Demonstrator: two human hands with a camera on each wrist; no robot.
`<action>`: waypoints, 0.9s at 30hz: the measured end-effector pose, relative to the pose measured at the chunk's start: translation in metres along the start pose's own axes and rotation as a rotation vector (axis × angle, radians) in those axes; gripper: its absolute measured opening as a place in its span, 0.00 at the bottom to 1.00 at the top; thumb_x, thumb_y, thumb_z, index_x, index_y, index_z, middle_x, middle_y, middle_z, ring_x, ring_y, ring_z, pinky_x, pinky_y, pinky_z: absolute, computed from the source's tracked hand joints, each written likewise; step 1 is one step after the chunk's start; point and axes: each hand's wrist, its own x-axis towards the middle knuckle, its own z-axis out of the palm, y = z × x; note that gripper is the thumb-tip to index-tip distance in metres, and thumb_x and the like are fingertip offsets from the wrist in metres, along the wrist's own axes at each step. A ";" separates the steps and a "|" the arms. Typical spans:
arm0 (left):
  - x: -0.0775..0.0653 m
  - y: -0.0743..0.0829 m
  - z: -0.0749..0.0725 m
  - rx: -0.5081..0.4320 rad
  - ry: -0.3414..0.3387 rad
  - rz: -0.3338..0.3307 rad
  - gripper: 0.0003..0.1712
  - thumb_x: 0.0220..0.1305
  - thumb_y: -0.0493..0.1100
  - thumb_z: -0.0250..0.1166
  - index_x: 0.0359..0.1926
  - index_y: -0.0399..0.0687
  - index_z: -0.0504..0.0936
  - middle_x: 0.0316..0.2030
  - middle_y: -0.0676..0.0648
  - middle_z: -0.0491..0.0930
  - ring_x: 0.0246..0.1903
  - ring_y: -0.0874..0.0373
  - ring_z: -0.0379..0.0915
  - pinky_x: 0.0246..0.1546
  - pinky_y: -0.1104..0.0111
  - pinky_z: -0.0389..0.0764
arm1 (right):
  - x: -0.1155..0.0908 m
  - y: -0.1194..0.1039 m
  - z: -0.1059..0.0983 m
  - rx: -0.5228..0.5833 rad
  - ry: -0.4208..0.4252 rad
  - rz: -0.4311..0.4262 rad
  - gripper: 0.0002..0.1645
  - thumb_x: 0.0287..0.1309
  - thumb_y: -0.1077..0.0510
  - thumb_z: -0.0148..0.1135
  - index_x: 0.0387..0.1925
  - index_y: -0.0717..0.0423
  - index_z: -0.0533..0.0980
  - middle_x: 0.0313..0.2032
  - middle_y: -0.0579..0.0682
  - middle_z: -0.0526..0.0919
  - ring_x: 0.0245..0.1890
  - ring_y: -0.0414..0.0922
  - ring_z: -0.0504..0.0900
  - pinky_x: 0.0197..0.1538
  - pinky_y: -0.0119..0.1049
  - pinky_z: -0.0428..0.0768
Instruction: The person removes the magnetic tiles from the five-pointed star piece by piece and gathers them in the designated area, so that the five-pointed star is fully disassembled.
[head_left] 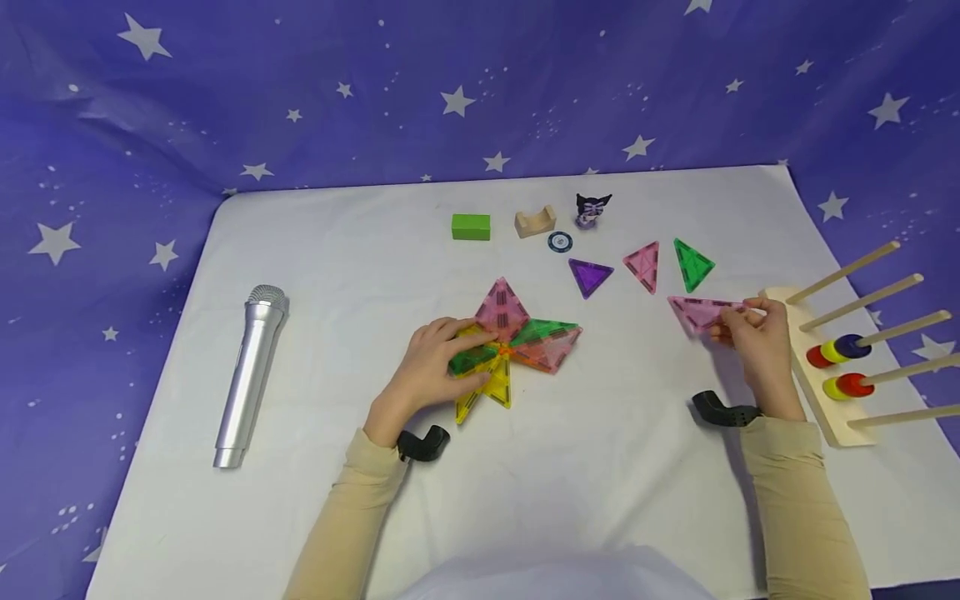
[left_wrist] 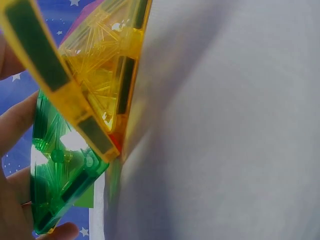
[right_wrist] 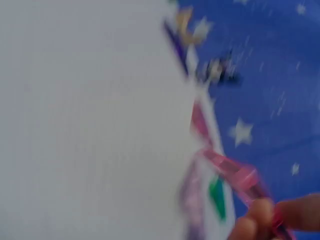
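Note:
My left hand (head_left: pixel 431 367) holds the left side of a star-like build of magnetic tiles (head_left: pixel 501 308), with fingers and thumb spread about its green and yellow part. In the left wrist view, fingers lie behind a green tile (left_wrist: pixel 60 160) beside yellow tiles (left_wrist: pixel 100 65); part of the hand is out of that view. My right hand (head_left: pixel 761 333) pinches a pink triangular magnetic tile (head_left: pixel 701 312) by its right end, above the table. Behind it lie a pink triangle tile (head_left: pixel 645 267), a green one (head_left: pixel 693 266) and a purple one (head_left: pixel 589 277).
A wooden peg stacker (head_left: pixel 817 392) with colored rings stands right of my right hand. A silver microphone (head_left: pixel 251 375) lies far left. At the back are a green block (head_left: pixel 471 227), a wooden cradle-shaped block (head_left: pixel 536 222), a round chip (head_left: pixel 560 242) and a small figurine (head_left: pixel 590 211).

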 end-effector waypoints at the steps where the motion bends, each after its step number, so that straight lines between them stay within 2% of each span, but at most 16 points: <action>1: -0.001 -0.001 0.000 -0.004 0.003 0.001 0.30 0.53 0.58 0.60 0.58 0.60 0.73 0.60 0.45 0.65 0.58 0.47 0.56 0.55 0.47 0.54 | 0.000 -0.003 -0.005 -0.080 0.014 0.040 0.22 0.57 0.61 0.56 0.45 0.56 0.53 0.19 0.43 0.78 0.15 0.36 0.78 0.22 0.27 0.77; 4: -0.004 -0.003 -0.001 -0.015 0.013 0.003 0.30 0.52 0.57 0.61 0.58 0.59 0.74 0.59 0.44 0.66 0.58 0.47 0.56 0.53 0.46 0.57 | -0.006 -0.015 -0.007 -0.351 0.004 0.133 0.26 0.60 0.58 0.51 0.51 0.62 0.49 0.18 0.41 0.75 0.15 0.35 0.78 0.23 0.28 0.77; 6: -0.004 -0.003 0.000 -0.026 0.018 0.010 0.30 0.52 0.56 0.62 0.58 0.59 0.74 0.59 0.44 0.66 0.58 0.46 0.56 0.52 0.46 0.58 | -0.010 -0.021 -0.007 -0.510 -0.018 0.174 0.31 0.61 0.53 0.49 0.55 0.66 0.46 0.21 0.44 0.75 0.16 0.35 0.77 0.24 0.28 0.77; 11: 0.000 -0.002 0.002 -0.039 0.007 0.015 0.30 0.52 0.56 0.61 0.58 0.59 0.73 0.60 0.44 0.64 0.59 0.45 0.55 0.51 0.46 0.59 | -0.012 -0.025 -0.011 -0.710 -0.021 0.198 0.36 0.61 0.48 0.47 0.58 0.68 0.48 0.26 0.52 0.75 0.17 0.37 0.77 0.24 0.29 0.77; 14: 0.000 -0.002 0.002 -0.044 0.003 0.010 0.30 0.52 0.57 0.61 0.58 0.60 0.73 0.60 0.45 0.64 0.59 0.46 0.54 0.51 0.47 0.60 | -0.014 -0.026 -0.007 -0.773 0.009 0.159 0.34 0.61 0.48 0.47 0.57 0.68 0.51 0.22 0.49 0.75 0.16 0.37 0.74 0.24 0.31 0.73; 17: 0.001 -0.003 0.002 -0.051 0.000 0.014 0.30 0.53 0.57 0.61 0.58 0.61 0.73 0.60 0.45 0.64 0.59 0.48 0.55 0.51 0.48 0.60 | -0.020 -0.030 0.009 -0.702 0.003 0.063 0.30 0.60 0.50 0.49 0.54 0.67 0.55 0.19 0.46 0.74 0.14 0.36 0.72 0.21 0.32 0.72; 19: 0.001 -0.003 0.002 -0.054 -0.002 0.018 0.30 0.53 0.57 0.61 0.59 0.61 0.73 0.60 0.45 0.64 0.58 0.48 0.55 0.51 0.48 0.60 | -0.029 -0.036 0.028 -0.597 -0.063 -0.047 0.26 0.61 0.54 0.51 0.51 0.67 0.57 0.19 0.48 0.76 0.14 0.36 0.72 0.19 0.30 0.72; 23: 0.001 -0.003 0.002 -0.052 -0.003 0.019 0.30 0.53 0.58 0.60 0.59 0.61 0.72 0.61 0.45 0.64 0.58 0.49 0.54 0.51 0.49 0.60 | -0.059 -0.048 0.081 -0.410 -0.340 -0.235 0.19 0.60 0.64 0.53 0.49 0.67 0.59 0.23 0.56 0.78 0.17 0.40 0.76 0.21 0.29 0.73; 25: 0.001 -0.003 0.002 -0.051 -0.002 0.015 0.30 0.53 0.58 0.60 0.59 0.61 0.72 0.60 0.45 0.64 0.58 0.49 0.55 0.51 0.49 0.61 | -0.077 -0.051 0.110 -0.338 -0.498 -0.260 0.19 0.59 0.67 0.53 0.50 0.66 0.60 0.25 0.59 0.78 0.20 0.44 0.77 0.22 0.31 0.74; 27: 0.001 -0.003 0.003 -0.056 -0.002 0.011 0.30 0.53 0.58 0.61 0.59 0.61 0.73 0.60 0.45 0.64 0.58 0.49 0.55 0.50 0.49 0.61 | -0.098 -0.055 0.139 -0.274 -0.655 -0.247 0.21 0.59 0.70 0.51 0.52 0.68 0.58 0.27 0.63 0.78 0.23 0.51 0.78 0.24 0.36 0.76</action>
